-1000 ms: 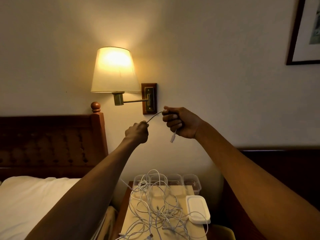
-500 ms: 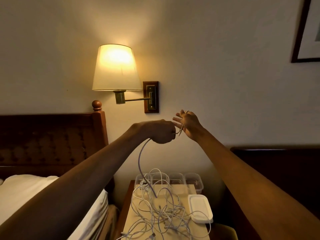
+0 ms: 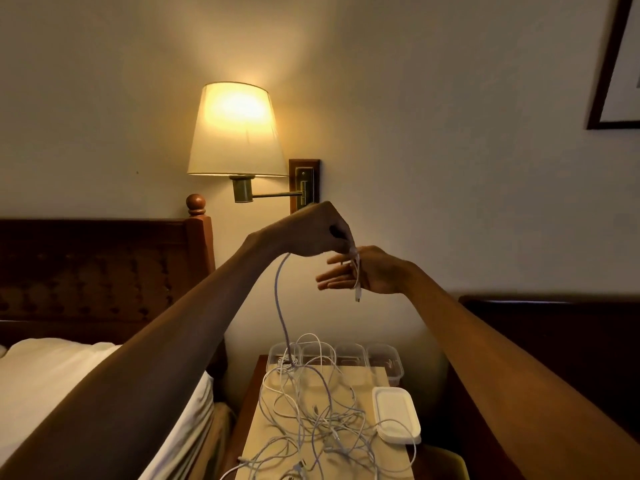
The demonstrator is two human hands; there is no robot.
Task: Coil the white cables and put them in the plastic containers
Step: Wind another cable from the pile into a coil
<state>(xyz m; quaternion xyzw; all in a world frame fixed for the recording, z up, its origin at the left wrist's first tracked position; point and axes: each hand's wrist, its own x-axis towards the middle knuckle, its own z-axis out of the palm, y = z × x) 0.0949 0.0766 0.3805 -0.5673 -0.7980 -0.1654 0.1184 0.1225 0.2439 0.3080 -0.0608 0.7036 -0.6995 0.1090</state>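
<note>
Coiling 1 cable
The left hand (image 3: 311, 233) clenched the white cable (image 3: 281, 306), laying it over the right hand (image 3: 365, 271) — held flat and unclenched, as a spool.

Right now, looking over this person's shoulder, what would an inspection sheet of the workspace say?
Surface: wooden nightstand with a beige top sheet.
Job's things: tangled pile of thin white cables on it; row of clear plastic containers at the back; stack of white plastic lids at right.
Clutter: nothing seen.
Hands: left hand grips one long white cable; right hand held flat, fingers straight, that cable looped over it.
Cables: the long white cable hangs from the left hand toward the pile; its plug dangles below the right hand.
Surroundings: lit cream-shaded wall lamp, dark wooden headboard, white bedding, framed picture.
</note>
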